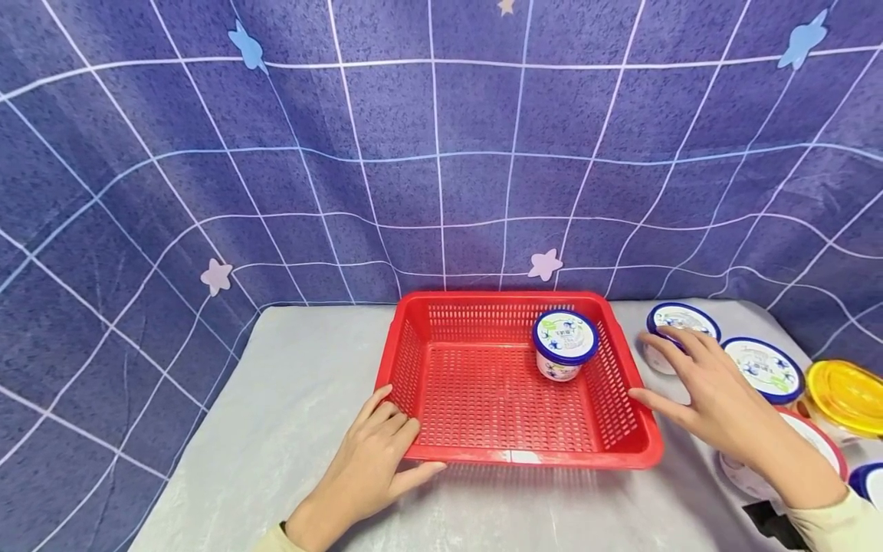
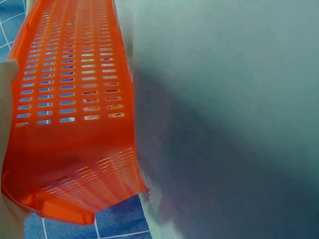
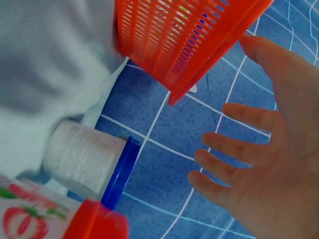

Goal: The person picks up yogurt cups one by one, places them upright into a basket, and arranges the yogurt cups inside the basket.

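Note:
A red slotted plastic basket [image 1: 476,458] rests on the table, and a blue-lidded tub [image 1: 566,337] with blueberry pictures stands upright in its back right corner. At the basket's front left corner my left hand [image 1: 369,452] grips the rim, fingers curled over it and thumb along the front. My right hand [image 1: 724,395] hovers with spread fingers beyond the basket's right side, its thumb near the right rim. Under its fingertips stands another blue-lidded tub [image 1: 679,313], partly covered by them in the head view. The right wrist view shows the right palm [image 3: 279,169] holding nothing.
Right of the basket stand a second blue-lidded tub [image 1: 762,369], a yellow-lidded tub [image 1: 848,391] and a red-lidded strawberry tub [image 3: 30,219], with another blue lid [image 1: 871,484] at the image edge. A blue checked curtain [image 1: 476,184] hangs behind the grey table [image 1: 303,383].

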The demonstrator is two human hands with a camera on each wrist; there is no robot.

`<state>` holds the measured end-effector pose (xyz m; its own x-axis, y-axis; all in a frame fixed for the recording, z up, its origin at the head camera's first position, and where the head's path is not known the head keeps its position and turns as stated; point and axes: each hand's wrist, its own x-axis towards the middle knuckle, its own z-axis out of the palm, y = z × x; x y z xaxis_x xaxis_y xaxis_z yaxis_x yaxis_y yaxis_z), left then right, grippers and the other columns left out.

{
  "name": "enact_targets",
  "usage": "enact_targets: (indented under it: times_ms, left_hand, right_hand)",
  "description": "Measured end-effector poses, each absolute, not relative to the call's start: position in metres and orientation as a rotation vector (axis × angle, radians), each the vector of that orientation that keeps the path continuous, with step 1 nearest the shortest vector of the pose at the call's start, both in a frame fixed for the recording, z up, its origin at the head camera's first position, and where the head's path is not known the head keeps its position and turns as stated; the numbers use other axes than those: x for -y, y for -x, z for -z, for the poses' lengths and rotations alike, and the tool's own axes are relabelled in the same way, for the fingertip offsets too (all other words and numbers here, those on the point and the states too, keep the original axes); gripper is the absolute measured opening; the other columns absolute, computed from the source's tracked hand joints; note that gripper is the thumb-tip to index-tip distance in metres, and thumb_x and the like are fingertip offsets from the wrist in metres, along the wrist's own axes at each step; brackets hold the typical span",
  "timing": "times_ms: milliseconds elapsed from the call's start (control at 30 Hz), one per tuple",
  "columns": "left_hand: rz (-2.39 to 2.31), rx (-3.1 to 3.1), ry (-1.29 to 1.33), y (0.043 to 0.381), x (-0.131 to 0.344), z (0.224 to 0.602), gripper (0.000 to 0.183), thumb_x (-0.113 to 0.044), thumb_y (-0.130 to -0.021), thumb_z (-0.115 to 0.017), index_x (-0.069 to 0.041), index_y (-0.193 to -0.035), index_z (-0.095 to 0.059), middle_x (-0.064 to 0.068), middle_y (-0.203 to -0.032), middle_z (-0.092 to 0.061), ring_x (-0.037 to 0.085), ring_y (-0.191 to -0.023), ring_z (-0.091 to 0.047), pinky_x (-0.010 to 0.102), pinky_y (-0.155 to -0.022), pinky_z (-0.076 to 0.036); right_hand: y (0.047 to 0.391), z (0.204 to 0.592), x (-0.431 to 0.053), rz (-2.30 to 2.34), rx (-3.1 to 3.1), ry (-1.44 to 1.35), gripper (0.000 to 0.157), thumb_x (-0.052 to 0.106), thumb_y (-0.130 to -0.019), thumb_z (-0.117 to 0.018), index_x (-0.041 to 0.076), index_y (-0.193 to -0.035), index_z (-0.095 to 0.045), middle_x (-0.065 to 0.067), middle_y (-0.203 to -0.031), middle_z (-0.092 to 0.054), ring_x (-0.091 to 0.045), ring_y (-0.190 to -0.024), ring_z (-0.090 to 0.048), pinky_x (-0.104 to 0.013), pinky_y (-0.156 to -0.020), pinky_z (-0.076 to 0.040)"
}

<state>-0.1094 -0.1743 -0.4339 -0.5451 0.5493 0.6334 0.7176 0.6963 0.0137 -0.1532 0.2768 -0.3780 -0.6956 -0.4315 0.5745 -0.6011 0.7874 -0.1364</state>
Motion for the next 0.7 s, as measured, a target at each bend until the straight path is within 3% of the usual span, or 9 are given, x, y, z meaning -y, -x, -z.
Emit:
enact_targets:
  times_ms: [200,367,700]
  left_hand:
    - [0.346,2.315,0.954,0.11,0.173,0.435,0.047,-0.059,-0.086,-0.067,-0.013,-0.081,-0.058,-0.004,-0.074,-0.056,0.019,-0.084,-0.056,0.052,-0.113,-0.033]
    - [0.354,2.3,0.962,0.11,0.174,0.435,0.046,-0.058,-0.086,-0.067,-0.013,-0.081,-0.059,-0.003,-0.074,-0.056,0.019,-0.083,-0.056,0.052,-0.113,-0.034]
    - [0.344,2.315,0.953,0.109,0.174,0.434,0.045,-0.058,-0.085,-0.069,-0.014,-0.08,-0.058,-0.004,-0.075,-0.056,0.018,-0.084,-0.055,0.051,-0.114,-0.032]
  right_hand:
    - [0.143,0.383,-0.287,-0.449,2.469,-0.73,0.077,0.039,-0.069,-0.086,0.006,-0.133,-0.058,-0.023,-0.129,-0.054,-0.045,-0.117,-0.047,-0.062,-0.094,-0.036]
    - [0.132,0.384,-0.294,-0.461,2.494,-0.646,0.075,0.035,-0.069,-0.087,0.004,-0.131,-0.059,-0.023,-0.128,-0.054,-0.047,-0.117,-0.045,-0.061,-0.103,-0.033]
    - [0.117,0.392,-0.305,-0.492,2.48,-0.582,0.069,0.032,-0.069,-0.087,0.005,-0.127,-0.062,-0.021,-0.124,-0.056,-0.044,-0.115,-0.047,-0.049,-0.117,-0.026]
